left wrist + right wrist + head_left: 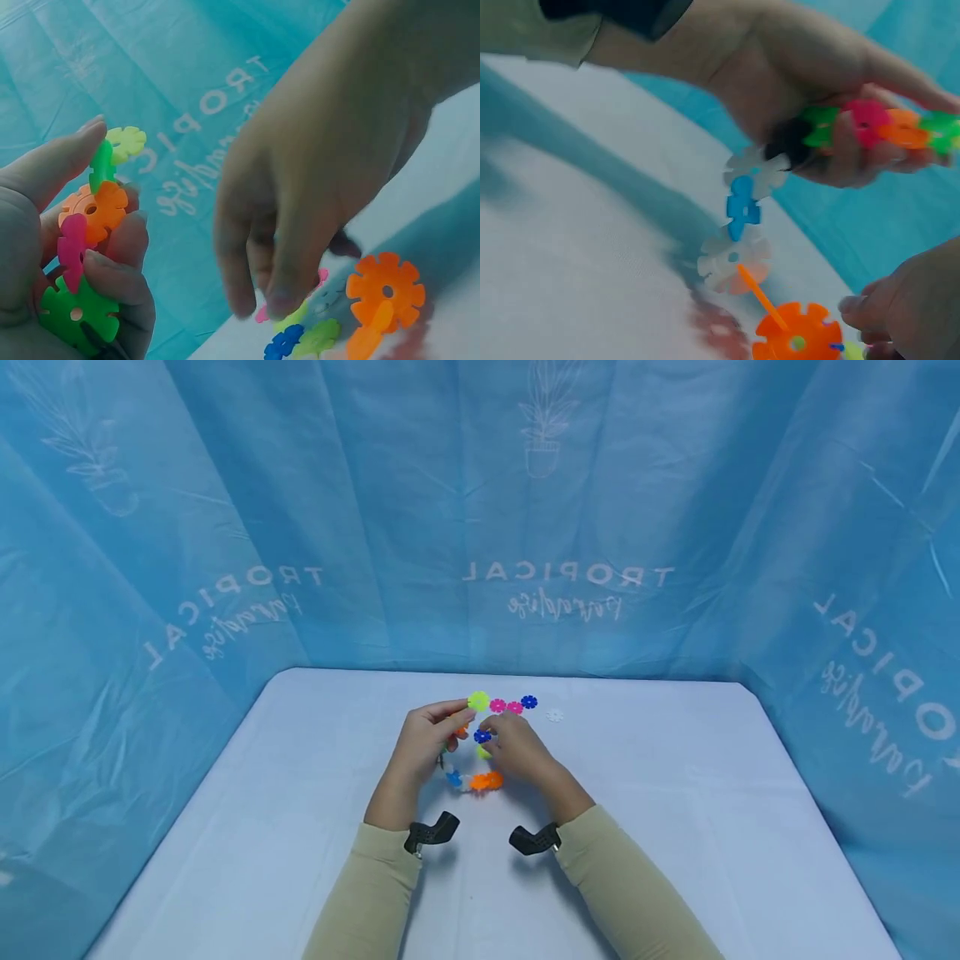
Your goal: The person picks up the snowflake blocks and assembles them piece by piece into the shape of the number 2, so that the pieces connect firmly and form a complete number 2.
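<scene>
My left hand (429,731) grips one end of a chain of linked flower-shaped plastic discs. In the left wrist view its fingers curl round a green disc (77,311), a pink disc (73,251) and an orange disc (94,212), with a yellow-green disc (127,141) at the top. From that hand a black disc, white discs, a light blue disc (743,208) and orange discs (799,337) hang down toward the table. My right hand (517,747) hovers with bent fingers pointing down, a dark blue disc (482,737) showing between thumb and forefinger; no grip on it shows.
Beyond the hands lie two pink discs (514,707), another dark blue disc (529,702) and a white disc (555,716). The table (675,827) has a white cover. Blue printed curtains (420,527) stand behind it and at both sides.
</scene>
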The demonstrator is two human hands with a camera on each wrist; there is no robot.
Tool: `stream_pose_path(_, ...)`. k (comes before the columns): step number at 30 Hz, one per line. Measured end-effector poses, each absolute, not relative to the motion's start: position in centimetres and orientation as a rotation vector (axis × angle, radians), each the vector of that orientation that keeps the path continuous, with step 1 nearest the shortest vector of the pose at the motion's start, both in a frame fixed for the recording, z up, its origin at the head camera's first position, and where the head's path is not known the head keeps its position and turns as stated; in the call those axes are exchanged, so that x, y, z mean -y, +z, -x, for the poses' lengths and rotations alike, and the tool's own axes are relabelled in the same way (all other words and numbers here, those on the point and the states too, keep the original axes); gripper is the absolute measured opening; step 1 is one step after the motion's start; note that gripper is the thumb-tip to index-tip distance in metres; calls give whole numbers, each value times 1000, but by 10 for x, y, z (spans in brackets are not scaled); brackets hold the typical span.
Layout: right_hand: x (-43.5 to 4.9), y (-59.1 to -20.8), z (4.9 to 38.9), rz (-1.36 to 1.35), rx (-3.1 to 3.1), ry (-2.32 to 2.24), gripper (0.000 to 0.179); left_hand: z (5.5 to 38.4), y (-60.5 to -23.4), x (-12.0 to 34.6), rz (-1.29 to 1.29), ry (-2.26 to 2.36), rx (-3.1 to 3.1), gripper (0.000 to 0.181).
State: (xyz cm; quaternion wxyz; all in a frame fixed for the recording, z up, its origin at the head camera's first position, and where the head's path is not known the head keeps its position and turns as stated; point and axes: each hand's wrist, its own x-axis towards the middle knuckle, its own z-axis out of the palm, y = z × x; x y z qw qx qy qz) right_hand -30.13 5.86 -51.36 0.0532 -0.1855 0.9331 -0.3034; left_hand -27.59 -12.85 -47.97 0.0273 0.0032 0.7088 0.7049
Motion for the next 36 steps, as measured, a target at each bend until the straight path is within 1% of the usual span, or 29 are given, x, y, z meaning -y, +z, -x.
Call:
stream_pose_path(6, -38, -514, 314, 470, -2872, -675, 34, 276, -481, 131, -47, 2204, -2145, 41)
stream_pose_path(11, -37, -516, 321, 352, -2809, -735, 36, 279, -484, 129, -94, 2214, -2113, 41)
stream_pose_path(17, -50, -514, 318, 343, -2707, -989, 21, 278, -486, 125, -74, 2196, -2120, 40)
stream_pose_path(19, -61, -514, 315, 306, -2679, -1155, 16, 277, -486, 123, -69, 2182, -2122, 41)
stream_pose_path(22, -80, -511, 308, 211, -2573, -1534, 10, 277, -486, 120, -80, 2149, -2122, 43)
stream_pose_path(25, -102, -504, 303, 154, -2359, -1909, 13, 278, -487, 117, -96, 2098, -2141, 45)
stream_pose_path(28, -122, -494, 298, 150, -2226, -2101, 21, 278, -488, 115, -117, 2033, -2190, 45)
stream_pose_path(32, -143, -482, 291, 207, -2281, -2144, 27, 275, -486, 109, -171, 1958, -2238, 44)
stream_pose_path(36, -152, -477, 286, 349, -2406, -2072, 26, 272, -482, 102, -227, 1906, -2252, 41)
